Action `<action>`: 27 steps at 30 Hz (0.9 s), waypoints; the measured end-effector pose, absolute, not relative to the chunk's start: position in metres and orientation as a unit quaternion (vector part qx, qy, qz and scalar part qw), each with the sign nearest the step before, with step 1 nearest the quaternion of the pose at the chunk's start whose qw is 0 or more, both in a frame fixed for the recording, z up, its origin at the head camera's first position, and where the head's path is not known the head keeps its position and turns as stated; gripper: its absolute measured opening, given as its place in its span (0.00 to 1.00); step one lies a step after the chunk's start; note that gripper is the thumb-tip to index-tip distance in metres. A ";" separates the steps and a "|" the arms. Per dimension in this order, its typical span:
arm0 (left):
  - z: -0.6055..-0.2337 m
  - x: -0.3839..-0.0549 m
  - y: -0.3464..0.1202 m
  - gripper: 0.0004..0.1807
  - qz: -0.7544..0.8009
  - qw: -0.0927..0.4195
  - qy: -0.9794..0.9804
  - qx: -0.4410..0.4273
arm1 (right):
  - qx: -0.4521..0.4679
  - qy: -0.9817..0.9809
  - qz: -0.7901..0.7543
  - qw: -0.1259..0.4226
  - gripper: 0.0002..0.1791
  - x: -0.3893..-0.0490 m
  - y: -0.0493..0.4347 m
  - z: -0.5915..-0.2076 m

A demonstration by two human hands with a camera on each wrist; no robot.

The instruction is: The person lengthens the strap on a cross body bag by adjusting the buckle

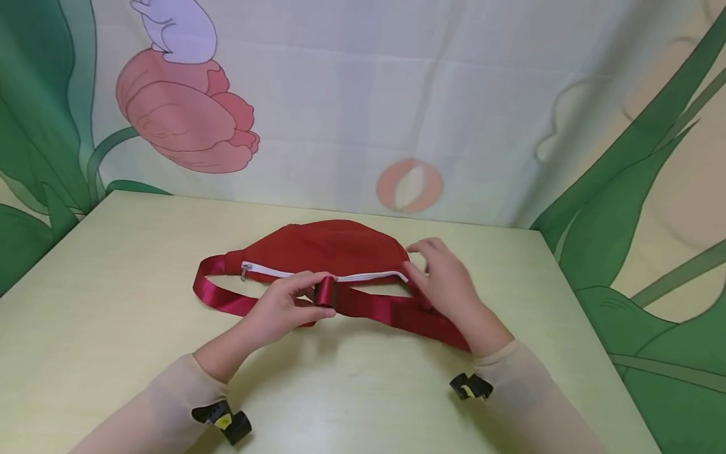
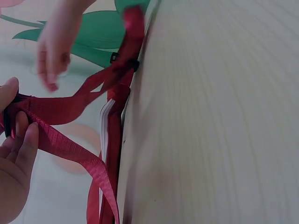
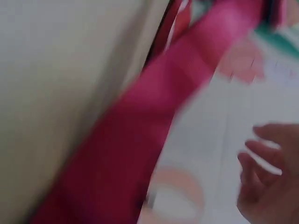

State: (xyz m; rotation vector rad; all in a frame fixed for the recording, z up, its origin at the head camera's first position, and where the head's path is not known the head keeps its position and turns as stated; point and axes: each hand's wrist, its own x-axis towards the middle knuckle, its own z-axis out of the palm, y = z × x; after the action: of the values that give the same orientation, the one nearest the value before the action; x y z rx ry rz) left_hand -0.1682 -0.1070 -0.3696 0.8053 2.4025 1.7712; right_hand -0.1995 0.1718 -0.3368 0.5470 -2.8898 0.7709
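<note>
A red waist bag [image 1: 334,246] with a white zipper [image 1: 368,276] lies on the table. My left hand [image 1: 286,306] pinches the black strap adjuster [image 2: 10,109] with the red strap [image 1: 368,306] looped through it, raised in front of the bag. In the left wrist view, two runs of strap [image 2: 65,109] lead away from the thumb and fingertips. Beside the bag's right end hovers my right hand [image 1: 448,277], fingers loosely bent. The right wrist view shows nothing between those fingers [image 3: 264,151]; a wide, blurred strap [image 3: 159,93] passes beside them.
The pale table [image 1: 142,378] meets a printed curtain [image 1: 329,126] along its back edge. A second strap loop [image 1: 212,293] curves from the bag's left end. Black wrist cameras sit on the left sleeve [image 1: 153,403] and the right sleeve [image 1: 527,391].
</note>
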 end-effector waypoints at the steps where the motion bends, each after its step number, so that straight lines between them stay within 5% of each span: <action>1: -0.369 -0.168 -0.107 0.26 0.572 0.025 0.777 0.263 | 0.220 -0.935 0.274 0.047 0.18 -0.196 0.161 -0.338; 5: -0.368 -0.166 -0.106 0.25 0.575 0.026 0.772 0.270 | 0.317 -0.880 0.351 -0.048 0.18 -0.186 0.129 -0.346; 14: -0.368 -0.163 -0.108 0.27 0.588 0.056 0.769 0.245 | 0.259 -0.845 0.448 -0.138 0.06 -0.196 0.118 -0.364; 27: -0.368 -0.164 -0.103 0.30 0.606 0.079 0.756 0.235 | 0.243 -0.841 0.461 -0.147 0.11 -0.199 0.121 -0.364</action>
State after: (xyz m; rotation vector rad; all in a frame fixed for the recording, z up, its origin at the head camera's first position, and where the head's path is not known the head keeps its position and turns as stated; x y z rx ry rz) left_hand -0.1641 -0.1034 -0.3685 0.7019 2.2618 1.8139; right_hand -0.1989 0.1211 -0.3643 0.8424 -2.9217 1.5995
